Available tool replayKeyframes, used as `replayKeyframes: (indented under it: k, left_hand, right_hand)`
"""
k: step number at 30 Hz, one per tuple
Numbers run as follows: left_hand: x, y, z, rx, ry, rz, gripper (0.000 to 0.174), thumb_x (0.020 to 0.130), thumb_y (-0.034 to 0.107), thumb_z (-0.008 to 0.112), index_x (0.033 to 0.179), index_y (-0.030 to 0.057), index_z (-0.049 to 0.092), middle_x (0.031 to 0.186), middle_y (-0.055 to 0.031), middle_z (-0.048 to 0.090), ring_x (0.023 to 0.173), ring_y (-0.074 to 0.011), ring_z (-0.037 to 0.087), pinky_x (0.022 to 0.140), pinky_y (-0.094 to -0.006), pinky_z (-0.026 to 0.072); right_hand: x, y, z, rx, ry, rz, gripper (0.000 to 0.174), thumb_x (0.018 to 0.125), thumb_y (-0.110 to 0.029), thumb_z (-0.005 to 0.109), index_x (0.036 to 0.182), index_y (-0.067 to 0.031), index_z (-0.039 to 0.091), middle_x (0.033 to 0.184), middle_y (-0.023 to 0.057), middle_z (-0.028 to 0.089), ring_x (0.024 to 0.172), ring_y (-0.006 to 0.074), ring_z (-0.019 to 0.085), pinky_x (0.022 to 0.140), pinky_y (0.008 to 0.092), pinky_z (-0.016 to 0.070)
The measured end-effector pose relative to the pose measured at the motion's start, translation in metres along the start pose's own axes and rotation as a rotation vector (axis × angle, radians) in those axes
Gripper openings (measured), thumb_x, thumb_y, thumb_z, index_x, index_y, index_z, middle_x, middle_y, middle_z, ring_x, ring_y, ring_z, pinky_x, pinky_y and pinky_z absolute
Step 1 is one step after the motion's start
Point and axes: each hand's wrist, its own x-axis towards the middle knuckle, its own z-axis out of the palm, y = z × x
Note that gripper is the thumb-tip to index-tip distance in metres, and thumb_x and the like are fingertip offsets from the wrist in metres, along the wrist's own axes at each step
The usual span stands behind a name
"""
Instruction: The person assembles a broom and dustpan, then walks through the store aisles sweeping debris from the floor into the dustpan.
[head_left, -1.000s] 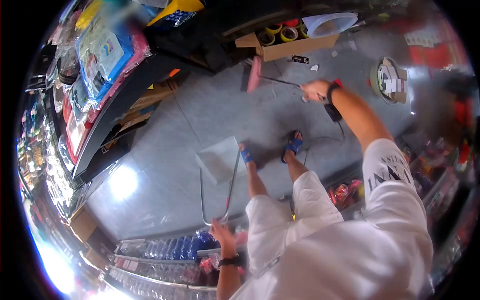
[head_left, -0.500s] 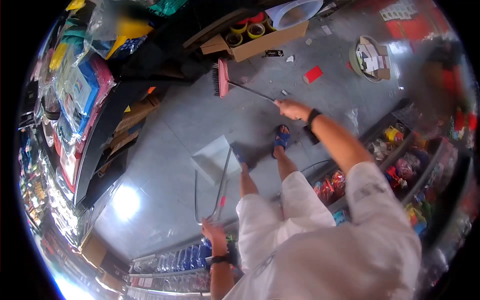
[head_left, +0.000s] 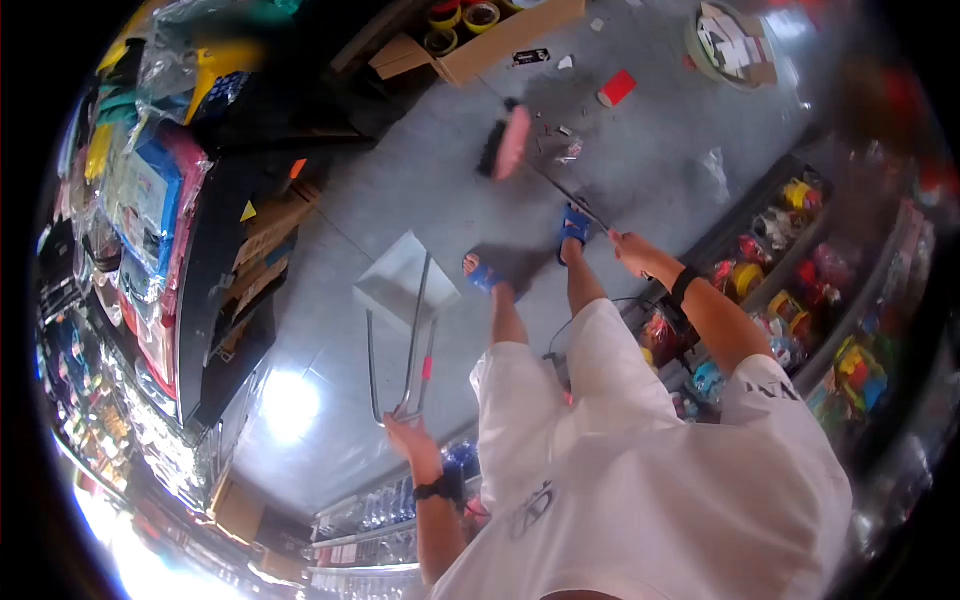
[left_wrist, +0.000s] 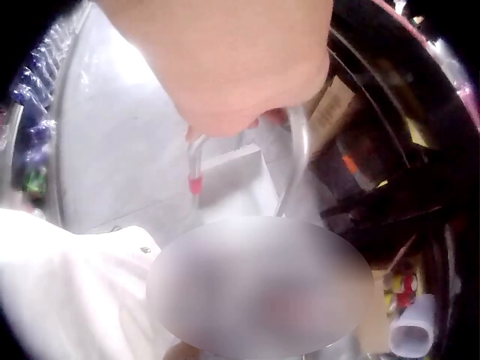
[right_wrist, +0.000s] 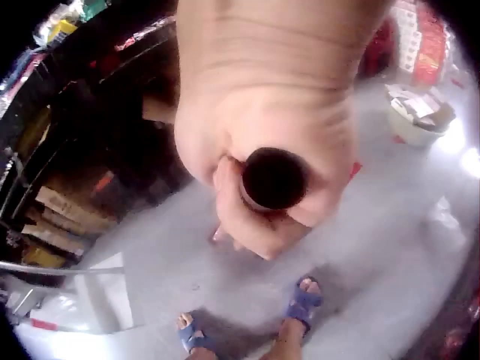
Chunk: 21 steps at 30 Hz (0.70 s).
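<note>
In the head view, my right hand [head_left: 640, 255] grips the thin handle of a broom. Its pink head [head_left: 514, 143] with dark bristles is blurred, low over the floor in front of the feet. The right wrist view shows the fingers wrapped round the handle, its dark round end [right_wrist: 274, 178] facing the camera. My left hand [head_left: 412, 442] holds the bent metal tube handle of a white dustpan [head_left: 400, 290], which sits on the floor left of the feet. From the left wrist, the curled hand [left_wrist: 240, 75] covers the top of that tube [left_wrist: 300, 146].
Small scraps and a red piece [head_left: 617, 88] lie on the grey floor beyond the broom. A cardboard box [head_left: 510, 40] with tape rolls and a bin [head_left: 750, 75] of cardboard stand farther off. Loaded shelves [head_left: 195, 320] line the left; goods racks [head_left: 770, 255] line the right.
The broom head first went left toward the shelf, then came back right and nearer the feet. My right hand has drawn closer to the body. My left hand keeps its hold on the dustpan handle.
</note>
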Motion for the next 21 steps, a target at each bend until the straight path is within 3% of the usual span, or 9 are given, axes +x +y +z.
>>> replayKeyframes:
  k: [3, 5, 7, 10, 13, 15, 16, 18, 21]
  left_hand:
    - [0.008, 0.004, -0.002, -0.043, 0.022, -0.043, 0.050, 0.091, 0.038, 0.039, 0.122, -0.0001, 0.035, 0.121, -0.0131, 0.039, 0.112, -0.0234, 0.038, 0.089, -0.0419, 0.0394]
    - [0.003, 0.005, -0.003, -0.065, 0.012, -0.055, 0.052, 0.092, 0.037, 0.037, 0.127, 0.0006, 0.028, 0.129, -0.0141, 0.034, 0.118, -0.0245, 0.034, 0.091, -0.0424, 0.0379]
    - [-0.016, 0.014, -0.002, -0.069, -0.022, -0.049, 0.054, 0.093, 0.037, 0.035, 0.131, 0.0014, 0.021, 0.134, -0.0146, 0.030, 0.123, -0.0258, 0.031, 0.094, -0.0434, 0.0360]
    - [-0.050, 0.024, 0.010, -0.004, -0.024, 0.039, 0.053, 0.093, 0.038, 0.036, 0.131, 0.0035, 0.023, 0.136, -0.0139, 0.028, 0.127, -0.0268, 0.028, 0.095, -0.0457, 0.0356]
    - [-0.045, 0.019, 0.001, -0.022, -0.080, -0.011, 0.053, 0.092, 0.040, 0.036, 0.131, 0.0063, 0.024, 0.139, -0.0130, 0.025, 0.130, -0.0266, 0.025, 0.094, -0.0473, 0.0367]
    - [-0.040, 0.014, 0.007, 0.005, -0.062, -0.028, 0.053, 0.091, 0.044, 0.036, 0.129, 0.0073, 0.028, 0.137, -0.0125, 0.027, 0.128, -0.0264, 0.027, 0.094, -0.0479, 0.0356]
    - [-0.038, 0.008, 0.010, 0.013, -0.053, -0.038, 0.053, 0.091, 0.045, 0.037, 0.128, 0.0078, 0.030, 0.136, -0.0122, 0.028, 0.127, -0.0263, 0.028, 0.094, -0.0483, 0.0351]
    - [-0.031, -0.014, 0.008, 0.197, -0.112, 0.059, 0.056, 0.089, 0.049, 0.037, 0.127, 0.0080, 0.031, 0.134, -0.0112, 0.030, 0.125, -0.0260, 0.030, 0.095, -0.0485, 0.0331]
    - [-0.054, -0.012, 0.062, 0.031, 0.013, -0.095, 0.056, 0.088, 0.052, 0.037, 0.124, 0.0107, 0.034, 0.129, -0.0088, 0.035, 0.122, -0.0244, 0.032, 0.093, -0.0494, 0.0327]
  right_hand:
    - [-0.012, -0.074, -0.001, -0.158, -0.042, -0.283, 0.038, 0.093, -0.035, 0.037, 0.095, -0.0022, 0.057, 0.072, 0.0173, 0.061, 0.067, 0.0318, 0.062, 0.053, 0.0453, 0.0446]
    - [0.018, -0.088, 0.030, -0.391, 0.017, -0.317, 0.030, 0.091, -0.026, 0.041, 0.104, -0.0042, 0.057, 0.085, 0.0202, 0.062, 0.077, 0.0355, 0.062, 0.062, 0.0466, 0.0467]
    - [0.046, -0.098, 0.051, -0.389, 0.058, -0.369, 0.028, 0.090, -0.026, 0.043, 0.102, -0.0062, 0.059, 0.088, 0.0191, 0.062, 0.079, 0.0355, 0.062, 0.067, 0.0459, 0.0468]
    - [0.048, -0.101, 0.033, -0.252, 0.062, -0.053, 0.027, 0.088, -0.026, 0.046, 0.101, -0.0074, 0.060, 0.086, 0.0185, 0.062, 0.079, 0.0366, 0.061, 0.070, 0.0466, 0.0461]
    - [0.041, -0.022, 0.008, -0.196, 0.077, 0.028, 0.030, 0.090, -0.028, 0.041, 0.094, -0.0056, 0.061, 0.089, 0.0191, 0.062, 0.081, 0.0365, 0.061, 0.071, 0.0470, 0.0468]
    - [0.021, 0.059, -0.012, -0.256, 0.127, -0.072, 0.034, 0.091, -0.029, 0.038, 0.089, -0.0044, 0.061, 0.092, 0.0195, 0.062, 0.083, 0.0364, 0.060, 0.072, 0.0472, 0.0472]
    - [0.013, 0.110, -0.017, -0.335, 0.231, -0.236, 0.034, 0.092, -0.027, 0.037, 0.089, -0.0032, 0.061, 0.089, 0.0190, 0.062, 0.082, 0.0364, 0.060, 0.072, 0.0480, 0.0466]
    - [-0.031, 0.133, -0.054, -0.322, 0.233, 0.008, 0.033, 0.091, -0.027, 0.038, 0.089, -0.0027, 0.060, 0.087, 0.0195, 0.062, 0.082, 0.0369, 0.060, 0.071, 0.0485, 0.0462]
    - [-0.068, 0.150, -0.087, -0.325, 0.180, 0.105, 0.035, 0.092, -0.028, 0.038, 0.089, -0.0014, 0.060, 0.084, 0.0208, 0.061, 0.082, 0.0371, 0.059, 0.070, 0.0488, 0.0457]
